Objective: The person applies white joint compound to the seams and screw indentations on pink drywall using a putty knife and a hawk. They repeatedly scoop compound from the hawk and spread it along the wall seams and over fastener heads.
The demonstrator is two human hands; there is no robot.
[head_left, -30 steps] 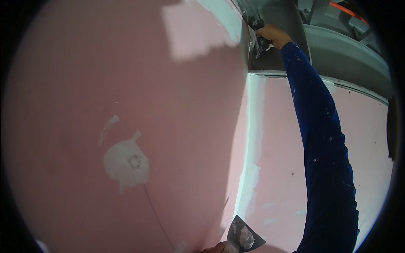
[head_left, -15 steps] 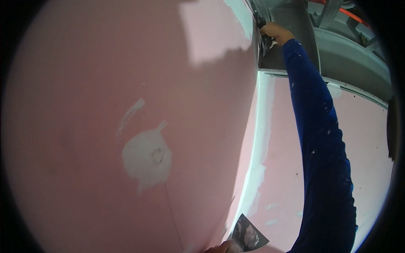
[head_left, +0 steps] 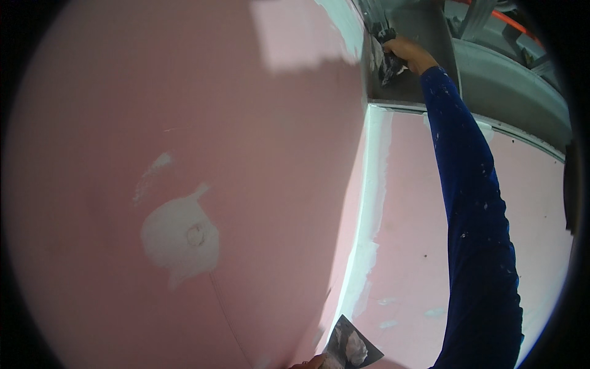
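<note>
My right arm, in a blue sleeve, reaches up to the top of the corner. There my right hand is closed on a dark, compound-smeared putty knife, held close to the left wall beside the grey metal; its blade edge is hard to make out. Low in the view, only the fingers of my left hand show. They grip a dark, flat, square-cornered filling knife, which carries a lump of whitish joint compound.
A pink board wall spreads across the left, with a round patch of dried compound. White compound runs down the inside corner to a second pink wall. Grey metal framing and an orange pipe are overhead.
My right hand and its putty knife have shifted slightly away from the left wall. The wall and my left hand's blade now appear farther left in the view.
</note>
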